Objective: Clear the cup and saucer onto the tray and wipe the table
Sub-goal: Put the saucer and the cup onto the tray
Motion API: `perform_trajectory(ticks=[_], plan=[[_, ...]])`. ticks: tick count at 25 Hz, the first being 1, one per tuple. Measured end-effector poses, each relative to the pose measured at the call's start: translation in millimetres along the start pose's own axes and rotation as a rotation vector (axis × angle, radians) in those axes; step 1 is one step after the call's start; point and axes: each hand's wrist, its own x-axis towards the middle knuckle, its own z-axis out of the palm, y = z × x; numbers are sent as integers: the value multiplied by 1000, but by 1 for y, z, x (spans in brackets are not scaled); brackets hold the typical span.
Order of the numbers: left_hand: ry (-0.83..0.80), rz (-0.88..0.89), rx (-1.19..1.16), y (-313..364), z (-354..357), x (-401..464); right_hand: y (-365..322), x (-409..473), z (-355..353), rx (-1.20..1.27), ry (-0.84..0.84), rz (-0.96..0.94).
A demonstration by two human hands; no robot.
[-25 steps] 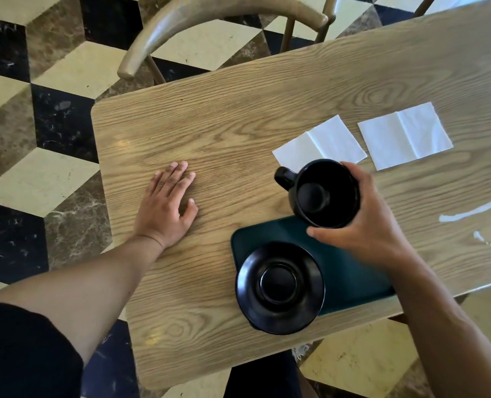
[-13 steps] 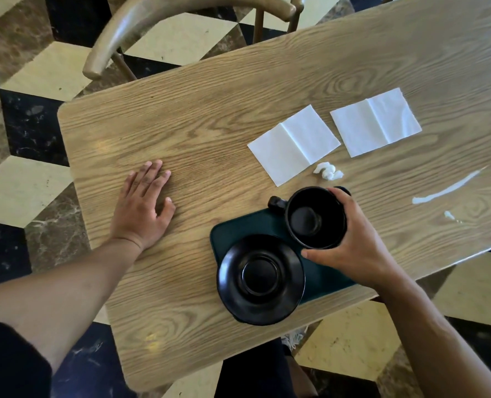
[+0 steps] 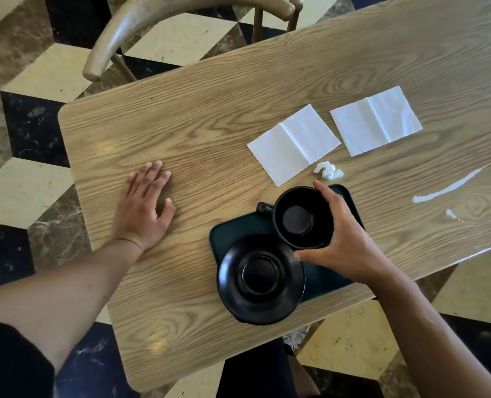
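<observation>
A black cup (image 3: 301, 218) stands upright on the dark green tray (image 3: 235, 229), its handle pointing left. My right hand (image 3: 344, 242) curls around the cup's right side, thumb and fingers on the rim. A black saucer (image 3: 261, 278) lies on the tray's near left part, overhanging its edge. My left hand (image 3: 143, 208) rests flat on the wooden table (image 3: 209, 124), well left of the tray. Two white napkins (image 3: 293, 143) (image 3: 376, 120) lie unfolded beyond the tray. A white streak of spill (image 3: 451, 186) marks the table at the right.
A small crumpled white scrap (image 3: 329, 170) lies just beyond the tray. A wooden chair back (image 3: 163, 21) curves past the table's far left edge. The table's near edge runs close under the saucer. Checkered floor surrounds the table.
My right hand lowered the cup from above the tray down onto it, beside the saucer. The left hand stayed flat on the table.
</observation>
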Motion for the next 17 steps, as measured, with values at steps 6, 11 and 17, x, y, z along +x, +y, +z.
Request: perform_trajectory(ticks=[6, 11, 17], plan=[[20, 10, 2, 2, -1, 0, -2, 1, -3, -31, -54, 11], [2, 30, 84, 12, -5, 0, -8, -1, -21, 81, 147, 54], [-18, -116, 87, 67, -3, 61, -20, 61, -47, -147, 486, 182]])
